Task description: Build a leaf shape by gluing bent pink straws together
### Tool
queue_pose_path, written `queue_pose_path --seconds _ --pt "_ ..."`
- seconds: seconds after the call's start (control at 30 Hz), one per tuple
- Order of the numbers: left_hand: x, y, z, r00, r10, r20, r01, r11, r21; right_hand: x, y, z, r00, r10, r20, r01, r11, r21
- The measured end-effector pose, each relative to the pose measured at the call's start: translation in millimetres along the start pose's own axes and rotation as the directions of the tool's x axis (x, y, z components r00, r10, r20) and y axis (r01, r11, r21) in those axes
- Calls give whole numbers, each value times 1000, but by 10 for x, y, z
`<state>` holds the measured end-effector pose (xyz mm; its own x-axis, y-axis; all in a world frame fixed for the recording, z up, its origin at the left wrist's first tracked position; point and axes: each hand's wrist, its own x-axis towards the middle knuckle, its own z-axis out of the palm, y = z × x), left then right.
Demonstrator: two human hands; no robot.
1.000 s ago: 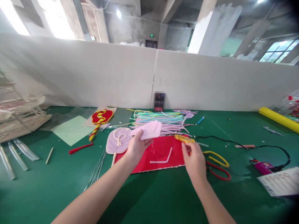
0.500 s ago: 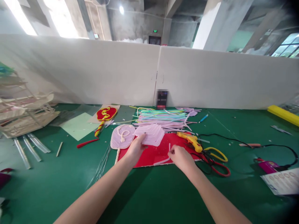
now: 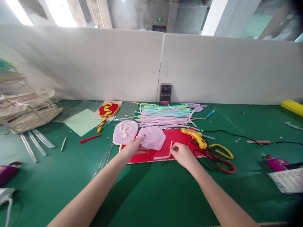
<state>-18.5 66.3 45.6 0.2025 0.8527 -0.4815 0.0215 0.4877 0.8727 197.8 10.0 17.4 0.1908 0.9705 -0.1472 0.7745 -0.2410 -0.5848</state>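
Note:
A lilac panel made of rows of fuzzy stems (image 3: pixel 153 138) rests on the red board (image 3: pixel 178 135). At its left edge is my left hand (image 3: pixel 133 147), fingers spread, the fingertips touching or just over the panel. My right hand (image 3: pixel 182 154) pinches a lilac pipe cleaner (image 3: pixel 163 157) bent into an L, low over the board's front part. A rounded lilac panel with a cream cord loop (image 3: pixel 125 132) lies just left of the board. Right of my right hand lie a yellow glue gun (image 3: pixel 195 137) and scissors with red and yellow handles (image 3: pixel 226 169).
Lilac, mint and yellow pipe cleaners (image 3: pixel 165 118) are heaped behind the board. A red and yellow fan-shaped piece (image 3: pixel 108 109) lies back left, near clear tubes (image 3: pixel 38 143) and a wooden rack (image 3: pixel 26 110). A black cord (image 3: pixel 227 134) trails right. A white partition (image 3: pixel 94 66) stands behind.
The lilac striped panel has come down onto the red board, and my left hand's fingers have loosened from it. My right hand keeps its pinch on the bent pipe cleaner. The view has tilted downward.

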Motion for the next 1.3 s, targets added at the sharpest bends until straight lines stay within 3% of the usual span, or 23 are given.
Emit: queue_pose_path --seconds 0.13,0.2,0.27,0.33,0.43,0.57,0.73,0.9,1.1,1.3 --pt "-167 -12 -177 977 170 -128 -120 937 327 -6 -54 25 1000 1 -1 -1 1000 -2" --pt "-246 -33 -215 903 407 -138 -248 755 607 -4 -105 41 1000 1 -2 -1 1000 -17" --pt "-283 -48 -199 837 546 -33 -331 554 764 3 -168 56 1000 -3 -9 3 999 -44" --pt "-268 -50 -139 797 597 90 -428 454 782 12 -234 69 1000 -18 -16 16 996 -87" --pt "-176 -39 -18 735 637 232 -568 392 724 28 -309 84 999 -33 -17 30 988 -153" --pt "-46 -64 89 691 589 420 -678 325 659 43 -337 101 1000 -20 -8 19 987 -160" --pt "23 -189 54 641 554 531 -754 322 573 52 -306 144 997 -58 -44 52 990 -133" --pt "43 -245 -34 673 525 521 -732 370 572 61 -257 183 995 -68 -69 63 995 -74" --pt "77 -238 -64 669 510 540 -726 294 622 77 -194 191 997 -57 -55 59 998 34" --pt "57 -205 -65 694 492 526 -690 245 681 81 -164 198 995 -91 -45 94 992 86"
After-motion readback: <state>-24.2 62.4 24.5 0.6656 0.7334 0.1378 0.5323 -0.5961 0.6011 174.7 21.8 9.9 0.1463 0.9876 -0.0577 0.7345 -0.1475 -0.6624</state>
